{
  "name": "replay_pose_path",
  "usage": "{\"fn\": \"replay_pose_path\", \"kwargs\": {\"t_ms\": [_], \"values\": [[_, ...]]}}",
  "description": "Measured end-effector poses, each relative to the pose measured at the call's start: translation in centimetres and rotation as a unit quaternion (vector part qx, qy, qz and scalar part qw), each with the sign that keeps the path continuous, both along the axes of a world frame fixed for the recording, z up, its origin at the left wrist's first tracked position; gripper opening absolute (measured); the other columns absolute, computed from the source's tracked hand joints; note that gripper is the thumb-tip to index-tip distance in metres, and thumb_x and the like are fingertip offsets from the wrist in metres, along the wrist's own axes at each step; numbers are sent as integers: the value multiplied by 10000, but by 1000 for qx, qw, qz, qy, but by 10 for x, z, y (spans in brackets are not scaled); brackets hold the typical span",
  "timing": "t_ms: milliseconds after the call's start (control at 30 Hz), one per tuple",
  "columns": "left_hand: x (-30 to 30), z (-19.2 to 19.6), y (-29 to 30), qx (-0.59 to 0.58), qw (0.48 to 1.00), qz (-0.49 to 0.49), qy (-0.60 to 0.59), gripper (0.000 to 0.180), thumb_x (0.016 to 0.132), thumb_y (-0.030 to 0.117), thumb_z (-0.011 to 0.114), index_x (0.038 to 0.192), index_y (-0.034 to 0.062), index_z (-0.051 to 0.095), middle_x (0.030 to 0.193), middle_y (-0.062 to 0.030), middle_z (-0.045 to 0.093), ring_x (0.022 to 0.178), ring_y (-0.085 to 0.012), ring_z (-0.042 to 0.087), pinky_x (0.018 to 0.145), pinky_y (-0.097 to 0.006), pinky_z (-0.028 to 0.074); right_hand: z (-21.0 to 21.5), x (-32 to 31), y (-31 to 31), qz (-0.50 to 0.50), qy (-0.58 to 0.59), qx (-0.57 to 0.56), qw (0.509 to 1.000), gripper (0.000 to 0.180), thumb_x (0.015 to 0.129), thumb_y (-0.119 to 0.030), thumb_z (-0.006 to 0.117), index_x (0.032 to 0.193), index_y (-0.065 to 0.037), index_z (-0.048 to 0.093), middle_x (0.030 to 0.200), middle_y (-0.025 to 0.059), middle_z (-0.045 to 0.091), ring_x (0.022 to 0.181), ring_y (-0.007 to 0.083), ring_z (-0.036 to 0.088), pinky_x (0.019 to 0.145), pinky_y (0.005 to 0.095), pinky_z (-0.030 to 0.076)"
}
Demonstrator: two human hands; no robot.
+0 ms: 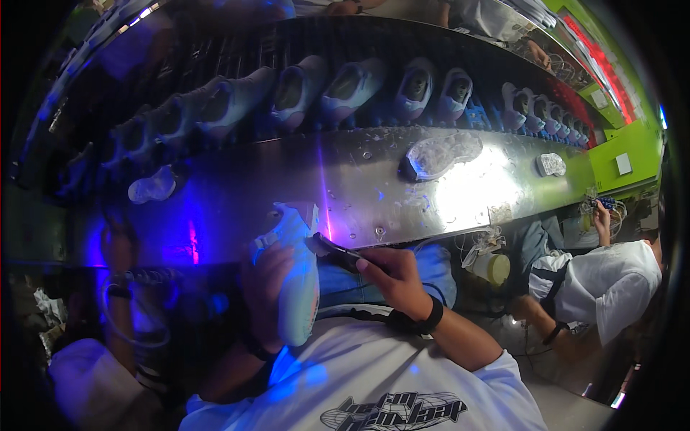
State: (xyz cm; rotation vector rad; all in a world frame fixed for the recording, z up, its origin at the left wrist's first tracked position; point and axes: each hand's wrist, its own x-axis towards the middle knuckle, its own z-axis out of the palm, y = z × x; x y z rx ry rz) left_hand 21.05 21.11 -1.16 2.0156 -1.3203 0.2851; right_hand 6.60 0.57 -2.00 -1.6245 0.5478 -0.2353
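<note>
My left hand [267, 279] is closed around a pale shoe [299, 302], held upright in front of my body near the table's edge. Blue light falls across the shoe and part of that hand. Closed on a dark-handled tool with a slim metal end [338, 251], my right hand [399, 280] is just right of the shoe. The tool's tip is close to the shoe's upper part; I cannot tell whether they touch, nor the tool's exact kind. Both wrists carry dark bands.
A metal table [287, 169] runs across in front of me, with sole-shaped pale pads [443, 154] on it. Behind it stands a long row of pale shoes [290, 93]. A co-worker in white [611, 280] sits at right, beside a hanging pale container [494, 267]; another person's arm [118, 251] is at left.
</note>
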Motion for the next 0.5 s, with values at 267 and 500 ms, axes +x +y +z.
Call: {"fn": "replay_pose_path", "kwargs": {"t_ms": [267,500], "values": [[-4,-4,0,-4,1000,14,-1,591,799,104,859,1300,62,548,1293,-160,629,1259,-383,603,1193,-613,334,7,14,-5,-2,45,-130,990,243,997,-222,684,1045,4,756,691,153,650,559,264,590,559,391,452],[-6,8,-6,40,999,14,-18,631,799,125,852,1340,37,539,1299,-174,626,1260,-407,602,1171,-607,362,48,-21,-7,81,60,43,994,249,1022,-204,686,994,41,719,631,44,512,599,91,412,527,315,365]]}}
